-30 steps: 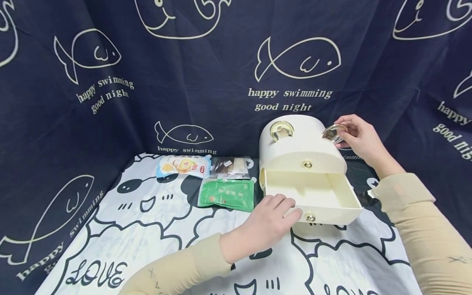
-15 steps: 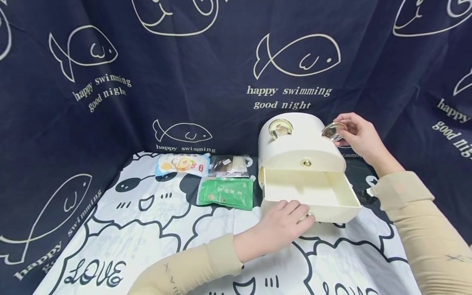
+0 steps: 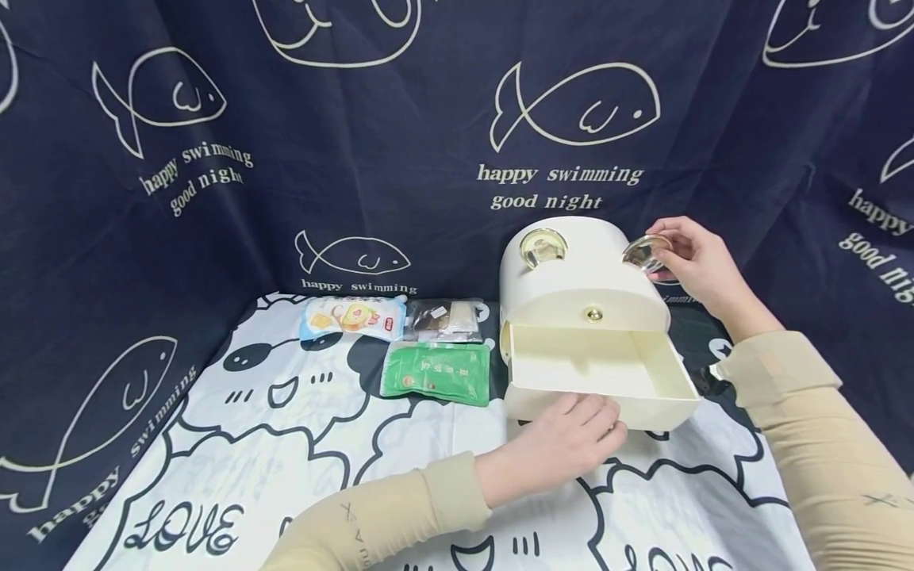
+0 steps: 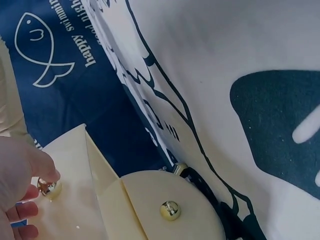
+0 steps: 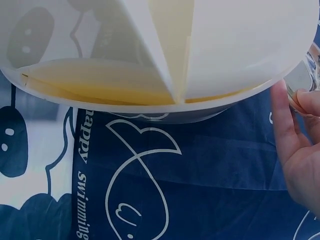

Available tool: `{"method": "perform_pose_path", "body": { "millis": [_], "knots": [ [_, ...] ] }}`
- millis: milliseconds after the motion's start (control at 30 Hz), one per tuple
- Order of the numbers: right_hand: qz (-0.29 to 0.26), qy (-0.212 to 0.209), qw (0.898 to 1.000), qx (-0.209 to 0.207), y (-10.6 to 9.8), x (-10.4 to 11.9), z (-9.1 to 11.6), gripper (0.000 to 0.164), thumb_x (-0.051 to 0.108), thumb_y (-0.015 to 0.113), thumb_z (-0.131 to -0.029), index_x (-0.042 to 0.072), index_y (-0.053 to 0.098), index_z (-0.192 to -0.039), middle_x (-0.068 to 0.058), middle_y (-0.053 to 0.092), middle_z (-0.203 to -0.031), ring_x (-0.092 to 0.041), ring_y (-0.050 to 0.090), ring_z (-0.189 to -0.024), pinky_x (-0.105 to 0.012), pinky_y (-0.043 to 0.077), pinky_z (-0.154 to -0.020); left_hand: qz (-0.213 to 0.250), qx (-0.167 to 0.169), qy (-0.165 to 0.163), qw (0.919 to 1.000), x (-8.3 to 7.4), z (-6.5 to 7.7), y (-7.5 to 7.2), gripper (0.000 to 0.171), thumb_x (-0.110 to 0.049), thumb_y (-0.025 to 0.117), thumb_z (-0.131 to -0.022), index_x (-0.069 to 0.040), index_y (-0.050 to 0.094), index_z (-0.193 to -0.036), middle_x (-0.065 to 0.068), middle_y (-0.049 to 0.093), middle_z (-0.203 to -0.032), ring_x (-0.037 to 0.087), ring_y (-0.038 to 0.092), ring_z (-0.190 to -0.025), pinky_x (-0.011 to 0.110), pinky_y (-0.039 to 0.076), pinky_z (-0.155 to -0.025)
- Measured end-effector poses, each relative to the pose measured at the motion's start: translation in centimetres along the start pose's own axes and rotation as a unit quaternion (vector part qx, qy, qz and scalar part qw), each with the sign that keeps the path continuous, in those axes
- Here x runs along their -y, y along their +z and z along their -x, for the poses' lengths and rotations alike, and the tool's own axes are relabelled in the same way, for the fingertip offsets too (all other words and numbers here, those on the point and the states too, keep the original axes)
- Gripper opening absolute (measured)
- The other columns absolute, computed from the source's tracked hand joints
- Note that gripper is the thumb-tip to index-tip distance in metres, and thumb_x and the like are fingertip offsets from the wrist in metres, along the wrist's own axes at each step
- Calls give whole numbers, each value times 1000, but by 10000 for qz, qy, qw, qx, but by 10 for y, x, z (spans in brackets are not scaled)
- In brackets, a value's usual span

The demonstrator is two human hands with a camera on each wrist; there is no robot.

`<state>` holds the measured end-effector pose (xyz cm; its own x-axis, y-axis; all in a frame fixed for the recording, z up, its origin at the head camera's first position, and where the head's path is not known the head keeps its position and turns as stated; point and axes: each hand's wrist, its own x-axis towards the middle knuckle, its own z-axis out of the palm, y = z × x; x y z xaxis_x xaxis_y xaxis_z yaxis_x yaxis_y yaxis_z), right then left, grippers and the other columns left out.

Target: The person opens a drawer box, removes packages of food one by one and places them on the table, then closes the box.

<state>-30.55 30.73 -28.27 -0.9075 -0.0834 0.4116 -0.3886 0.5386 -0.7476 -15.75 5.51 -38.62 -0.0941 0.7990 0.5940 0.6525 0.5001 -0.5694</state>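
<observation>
The lower drawer [image 3: 660, 412] of a white two-drawer cabinet [image 3: 581, 277] stands open, its gold knob [image 4: 50, 189] pinched by the left hand [image 3: 560, 448]. The right hand [image 3: 696, 263] grips the cabinet's right gold disc [image 3: 641, 252]. A green pouch [image 3: 437, 374] lies left of the drawer, near two other packets [image 3: 353, 317].

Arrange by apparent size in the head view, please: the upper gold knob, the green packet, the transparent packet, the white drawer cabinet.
White drawer cabinet
Green packet
Transparent packet
Upper gold knob
</observation>
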Motion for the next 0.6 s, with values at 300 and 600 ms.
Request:
{"method": "perform_pose_path", "body": {
  "millis": [300, 600],
  "knots": [
    [17, 0, 10000, 23, 0, 2, 1, 29, -5, 54, -90, 2, 49, -118, 14, 60, -93, 3, 61, -75, -20, 54, -59, -233, 145, 44, 9996, -3, -4, 1, 29, -13, 34, -97, -21, 60, -106, -6, 57, -106, 12, 50, -94, 21, 38, -75],
    [89, 28, 9999, 64, -1, 4, 2, 30, -6, 54, -90, 1, 49, -119, 20, 58, -91, 3, 60, -76, -20, 55, -59, -300, 265, 106, 9991, -8, -3, 12, 39, -10, 24, -98, -21, 62, -103, -6, 57, -104, 11, 51, -93, 22, 38, -75]
  ]
}}
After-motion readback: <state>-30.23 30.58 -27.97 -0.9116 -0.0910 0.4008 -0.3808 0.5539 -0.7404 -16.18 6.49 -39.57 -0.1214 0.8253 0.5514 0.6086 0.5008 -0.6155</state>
